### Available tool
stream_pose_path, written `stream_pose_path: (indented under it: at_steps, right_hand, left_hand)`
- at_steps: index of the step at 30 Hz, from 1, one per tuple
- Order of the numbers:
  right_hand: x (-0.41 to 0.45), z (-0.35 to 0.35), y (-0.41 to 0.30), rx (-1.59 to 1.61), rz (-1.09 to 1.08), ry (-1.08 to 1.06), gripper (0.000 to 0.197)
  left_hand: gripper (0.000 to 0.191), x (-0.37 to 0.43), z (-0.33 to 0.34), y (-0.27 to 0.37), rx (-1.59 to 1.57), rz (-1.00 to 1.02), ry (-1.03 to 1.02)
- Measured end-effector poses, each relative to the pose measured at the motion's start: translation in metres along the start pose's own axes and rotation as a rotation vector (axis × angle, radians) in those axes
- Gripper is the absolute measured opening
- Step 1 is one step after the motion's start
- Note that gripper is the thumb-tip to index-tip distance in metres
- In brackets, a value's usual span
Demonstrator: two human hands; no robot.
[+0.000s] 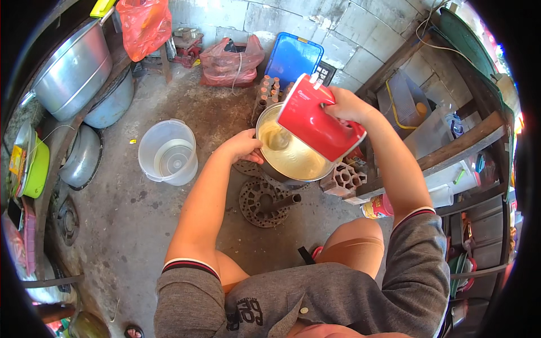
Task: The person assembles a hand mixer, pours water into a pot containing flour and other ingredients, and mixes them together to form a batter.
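My right hand (351, 105) is wrapped around the handle of a red electric hand mixer (315, 120), which tilts over a round metal bowl (277, 172). Pale yellow batter (310, 158) covers the bowl's inside, and the beaters (279, 139) dip into it, partly hidden by the mixer's body. At the left side of the rim, my left hand (245, 147) grips the bowl, its thumb by the edge and its fingers against the outer wall. Below the bowl is a drilled metal brake disc (255, 202) with a metal pipe (284, 203) on it.
A clear plastic bucket (169, 153) stands left of my left arm. Behind the bowl are capped glass bottles (265, 91), a blue plastic lid (293, 57) and a red plastic bag (232, 61). Hollow bricks (343, 179) sit at right beside a wooden rack (460, 145). Metal basins (76, 69) line the left.
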State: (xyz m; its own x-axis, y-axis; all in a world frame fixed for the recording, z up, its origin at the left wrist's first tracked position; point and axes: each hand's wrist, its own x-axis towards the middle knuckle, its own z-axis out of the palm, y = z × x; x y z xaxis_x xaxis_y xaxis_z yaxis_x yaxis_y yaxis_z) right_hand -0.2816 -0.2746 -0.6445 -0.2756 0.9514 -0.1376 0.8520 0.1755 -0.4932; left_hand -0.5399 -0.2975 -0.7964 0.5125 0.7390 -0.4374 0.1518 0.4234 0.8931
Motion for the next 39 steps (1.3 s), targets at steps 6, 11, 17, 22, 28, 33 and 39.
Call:
stream_pose_path:
  at_steps: [6, 11, 17, 22, 28, 33, 39]
  right_hand:
    - [-0.032, -0.030, 0.016, -0.127, 0.148, -0.161, 0.032]
    - [-0.053, -0.031, 0.025, 0.040, 0.190, -0.249, 0.030]
    - [-0.039, 0.000, -0.009, 0.101, 0.068, -0.157, 0.033]
    - [-0.003, 0.021, -0.021, -0.213, -0.070, 0.114, 0.037]
    - [0.009, 0.003, 0.009, -0.469, -0.041, 0.174, 0.038]
    - [-0.016, -0.025, 0.028, -0.349, 0.103, -0.019, 0.031]
    - [-0.055, -0.025, 0.009, 0.057, 0.223, -0.261, 0.033]
  left_hand:
    - [0.036, -0.001, 0.004, 0.004, -0.014, -0.021, 0.005]
    - [0.044, -0.003, 0.004, 0.001, -0.035, 0.047, -0.007]
    - [0.053, -0.004, -0.002, -0.002, -0.053, 0.038, -0.025]
    - [0.053, -0.003, 0.003, 0.000, -0.048, 0.050, -0.037]
    - [0.054, -0.002, 0.004, 0.001, -0.050, 0.043, -0.001]
    - [0.059, -0.003, 0.010, 0.004, -0.040, 0.063, 0.062]
    - [0.060, -0.001, 0.008, 0.002, -0.042, 0.061, 0.061]
